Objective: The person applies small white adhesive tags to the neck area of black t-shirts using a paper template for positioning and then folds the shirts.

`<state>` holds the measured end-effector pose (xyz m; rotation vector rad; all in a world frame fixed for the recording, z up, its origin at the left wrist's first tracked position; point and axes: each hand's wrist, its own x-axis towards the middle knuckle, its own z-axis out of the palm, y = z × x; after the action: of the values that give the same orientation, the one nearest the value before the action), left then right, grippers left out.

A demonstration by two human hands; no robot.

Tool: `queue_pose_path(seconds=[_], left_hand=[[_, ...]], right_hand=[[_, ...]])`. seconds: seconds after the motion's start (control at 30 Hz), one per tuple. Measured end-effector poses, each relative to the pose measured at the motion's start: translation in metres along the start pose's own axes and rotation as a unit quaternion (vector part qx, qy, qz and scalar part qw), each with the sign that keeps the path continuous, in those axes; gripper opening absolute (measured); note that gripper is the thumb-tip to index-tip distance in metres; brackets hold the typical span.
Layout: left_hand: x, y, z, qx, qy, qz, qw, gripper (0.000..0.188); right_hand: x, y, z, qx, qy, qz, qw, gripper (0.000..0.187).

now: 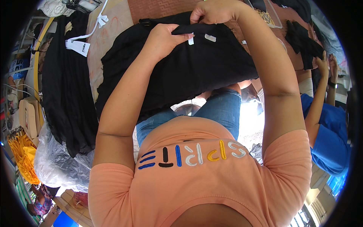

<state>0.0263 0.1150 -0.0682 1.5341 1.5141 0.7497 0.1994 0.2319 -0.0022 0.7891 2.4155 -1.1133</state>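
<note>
A black garment (181, 77) is spread over the table edge in front of me and hangs toward my lap. My left hand (162, 41) pinches a folded edge of it between thumb and fingers, close to a small white label (191, 39). Farther up and to the right, my right hand (217, 12) has its fingers closed on the far part of the same cloth; its fingertips are partly hidden. Between and below the hands, a second white label (210, 38) lies on the black fabric.
Brown textured covering (155, 8) shows on the table. A black garment (66, 90) with a white hang tag (78, 47) drapes down at left, above a clear plastic bag (60, 162). At right, a co-worker in a blue shirt (329, 136) handles black cloth (304, 41).
</note>
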Motion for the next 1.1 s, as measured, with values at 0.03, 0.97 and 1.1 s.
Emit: queue_pose_path(seconds=[0.03, 0.97, 1.1], left_hand=[[0.0, 0.0, 0.0, 0.001, 0.0, 0.001, 1.0, 0.032], [-0.002, 0.002, -0.004, -0.039, -0.009, -0.023, 0.999, 0.034], [0.005, 0.003, 0.007, -0.081, -0.03, -0.012, 0.996, 0.033]], right_hand=[[0.002, 0.001, 0.001, 0.004, 0.0, 0.004, 1.0, 0.014], [0.007, 0.011, 0.019, 0.064, 0.204, -0.102, 0.972, 0.025], [-0.013, 0.023, 0.065, 0.155, 0.484, -0.139, 0.85, 0.013]])
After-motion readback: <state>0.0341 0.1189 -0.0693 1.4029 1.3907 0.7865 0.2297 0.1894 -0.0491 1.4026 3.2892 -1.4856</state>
